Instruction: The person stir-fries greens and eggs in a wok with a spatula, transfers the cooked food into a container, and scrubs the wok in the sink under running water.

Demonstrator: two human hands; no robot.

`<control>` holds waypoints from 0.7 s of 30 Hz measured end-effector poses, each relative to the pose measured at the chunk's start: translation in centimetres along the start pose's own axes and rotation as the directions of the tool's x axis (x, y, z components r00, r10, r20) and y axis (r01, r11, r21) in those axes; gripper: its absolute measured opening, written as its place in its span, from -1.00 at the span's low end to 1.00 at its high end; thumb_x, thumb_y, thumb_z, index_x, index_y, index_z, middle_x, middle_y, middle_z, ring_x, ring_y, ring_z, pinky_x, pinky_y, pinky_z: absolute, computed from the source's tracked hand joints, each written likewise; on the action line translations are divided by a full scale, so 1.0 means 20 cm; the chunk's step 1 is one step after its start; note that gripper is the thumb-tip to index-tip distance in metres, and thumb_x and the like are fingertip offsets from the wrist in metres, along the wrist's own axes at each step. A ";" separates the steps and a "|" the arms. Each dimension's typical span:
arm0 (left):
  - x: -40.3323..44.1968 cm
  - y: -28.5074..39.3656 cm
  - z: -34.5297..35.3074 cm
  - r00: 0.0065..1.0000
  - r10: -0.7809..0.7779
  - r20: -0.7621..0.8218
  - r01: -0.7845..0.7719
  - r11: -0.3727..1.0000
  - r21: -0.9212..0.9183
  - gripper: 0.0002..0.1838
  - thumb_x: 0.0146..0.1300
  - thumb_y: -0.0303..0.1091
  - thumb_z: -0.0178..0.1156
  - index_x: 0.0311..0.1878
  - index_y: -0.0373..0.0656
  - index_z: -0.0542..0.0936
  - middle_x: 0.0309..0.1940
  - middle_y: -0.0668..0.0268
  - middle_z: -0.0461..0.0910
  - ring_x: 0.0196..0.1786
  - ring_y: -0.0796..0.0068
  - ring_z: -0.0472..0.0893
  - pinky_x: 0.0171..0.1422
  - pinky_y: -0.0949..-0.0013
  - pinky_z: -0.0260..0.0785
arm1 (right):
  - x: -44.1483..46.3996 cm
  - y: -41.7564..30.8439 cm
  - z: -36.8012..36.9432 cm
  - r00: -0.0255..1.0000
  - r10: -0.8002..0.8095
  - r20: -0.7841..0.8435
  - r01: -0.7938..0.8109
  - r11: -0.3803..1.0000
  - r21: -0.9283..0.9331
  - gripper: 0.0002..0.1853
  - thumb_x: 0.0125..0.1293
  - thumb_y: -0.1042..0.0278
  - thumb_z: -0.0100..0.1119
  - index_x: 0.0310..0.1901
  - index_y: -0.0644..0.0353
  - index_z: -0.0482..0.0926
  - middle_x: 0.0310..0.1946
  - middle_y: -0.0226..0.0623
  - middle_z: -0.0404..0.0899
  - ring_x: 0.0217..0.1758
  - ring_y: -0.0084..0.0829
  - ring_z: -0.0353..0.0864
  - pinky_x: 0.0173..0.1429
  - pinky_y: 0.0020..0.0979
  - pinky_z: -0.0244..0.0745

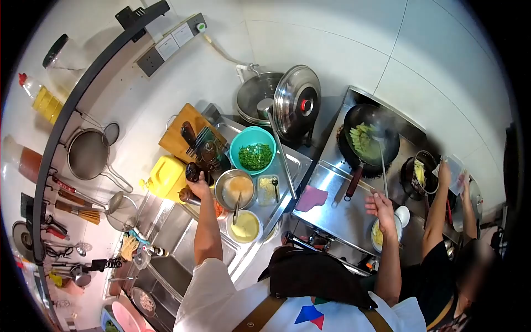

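My left hand point(200, 188) is closed around a dark pepper mill point(192, 171) beside the sink, with a brown-topped grinder point(186, 195) right under the wrist. Close to it stand a metal bowl point(223, 191) of pale liquid with a spoon in it and a teal bowl point(236, 145) of chopped greens. Over the stove's front, my right hand point(379, 208) has its fingers loosely apart at the end of a long metal handle point(383, 171). That handle reaches into a steaming wok point(354, 113) with green food; whether the fingers touch it is unclear.
A co-worker's hands point(444, 173) hold a clear container point(455, 169) beside a small pot point(414, 180) at right. A pink cloth point(312, 198) lies on the steel stovetop. Behind the counter are a large lidded pot point(254, 91), cutting board point(185, 124) and yellow jug point(167, 176).
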State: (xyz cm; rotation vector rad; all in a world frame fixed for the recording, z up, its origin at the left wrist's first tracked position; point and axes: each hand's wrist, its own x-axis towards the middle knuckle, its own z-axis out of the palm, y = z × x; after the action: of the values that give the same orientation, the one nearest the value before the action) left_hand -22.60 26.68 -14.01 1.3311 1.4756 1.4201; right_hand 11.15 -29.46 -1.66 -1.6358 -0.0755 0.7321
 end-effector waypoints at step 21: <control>-0.06 0.10 0.35 0.888 0.360 0.285 -0.439 0.850 0.293 -0.11 0.05 -0.19 0.53 0.37 -0.43 0.35 0.17 -0.16 0.55 0.13 -0.06 0.60 0.22 0.13 0.44 | -0.11 0.00 0.13 0.985 -0.173 0.010 0.173 0.985 -0.030 -0.53 0.46 0.20 0.09 0.29 0.30 0.46 -0.17 -0.34 0.68 -0.27 -0.62 0.59 -0.21 -0.52 0.53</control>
State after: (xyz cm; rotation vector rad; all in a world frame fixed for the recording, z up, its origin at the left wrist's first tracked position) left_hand -15.17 27.12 -13.55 2.0543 1.3936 1.2298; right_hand 8.13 -28.09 -0.90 -1.6327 -0.2323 0.6067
